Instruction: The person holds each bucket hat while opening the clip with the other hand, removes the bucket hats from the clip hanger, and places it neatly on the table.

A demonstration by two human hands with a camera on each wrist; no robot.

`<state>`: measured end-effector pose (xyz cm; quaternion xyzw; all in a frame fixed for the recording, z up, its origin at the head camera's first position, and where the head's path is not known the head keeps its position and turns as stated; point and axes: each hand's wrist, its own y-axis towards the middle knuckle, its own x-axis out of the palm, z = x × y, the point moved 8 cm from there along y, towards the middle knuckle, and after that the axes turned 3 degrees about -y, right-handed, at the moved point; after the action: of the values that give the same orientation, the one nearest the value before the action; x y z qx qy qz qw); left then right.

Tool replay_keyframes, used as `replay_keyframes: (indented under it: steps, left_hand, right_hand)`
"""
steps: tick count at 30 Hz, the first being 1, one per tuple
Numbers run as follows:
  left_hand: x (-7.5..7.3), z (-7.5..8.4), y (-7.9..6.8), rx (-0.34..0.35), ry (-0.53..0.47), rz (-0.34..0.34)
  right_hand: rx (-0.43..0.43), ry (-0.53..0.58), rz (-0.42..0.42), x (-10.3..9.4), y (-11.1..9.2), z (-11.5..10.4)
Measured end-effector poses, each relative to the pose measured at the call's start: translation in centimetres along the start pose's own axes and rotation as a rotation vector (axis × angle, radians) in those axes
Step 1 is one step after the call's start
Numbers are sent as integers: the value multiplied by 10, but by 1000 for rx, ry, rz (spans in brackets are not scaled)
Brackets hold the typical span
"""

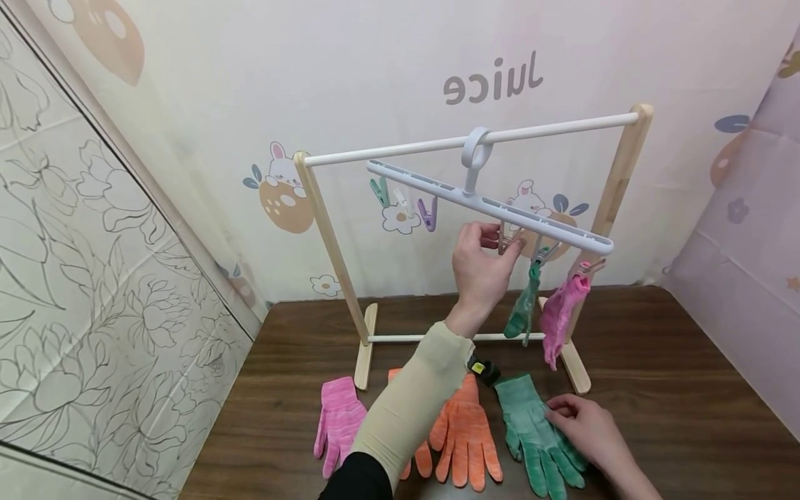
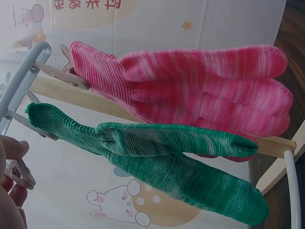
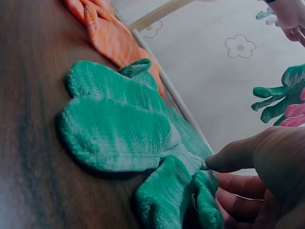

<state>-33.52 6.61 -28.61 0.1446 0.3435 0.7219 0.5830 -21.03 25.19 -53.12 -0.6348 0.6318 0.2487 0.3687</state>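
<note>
My left hand (image 1: 484,267) is raised under the white hanger (image 1: 437,186) and pinches a pale clothespin (image 2: 21,174) attached to it. Beside that hand, a green glove (image 2: 181,162) and a pink glove (image 2: 205,86) hang from clothespins at the hanger's right end. On the table my right hand (image 1: 590,427) has its thumb and fingers at the side edge of another green glove (image 1: 531,434), pinching it. This glove lies with its fingers toward me. In the right wrist view, the thumb (image 3: 233,155) touches the fabric, and part of the fingers is hidden.
The hanger hooks over the white top bar (image 1: 562,128) of a wooden rack. Green, white and purple clothespins (image 1: 428,214) dangle at its left. Orange gloves (image 1: 465,437) and a pink glove (image 1: 339,420) lie on the brown table (image 1: 262,389); my left forearm partly covers the orange ones.
</note>
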Motion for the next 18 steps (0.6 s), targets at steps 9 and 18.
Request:
replay_keyframes:
  steps: [9,18]
  left_hand:
    - [-2,3,2,-5,3,0]
    - [-3,2,1,-4,-6,-25]
  right_hand:
    - [5,-4,-3,-1,2,0]
    - [8,-40,16,-6,-1,-4]
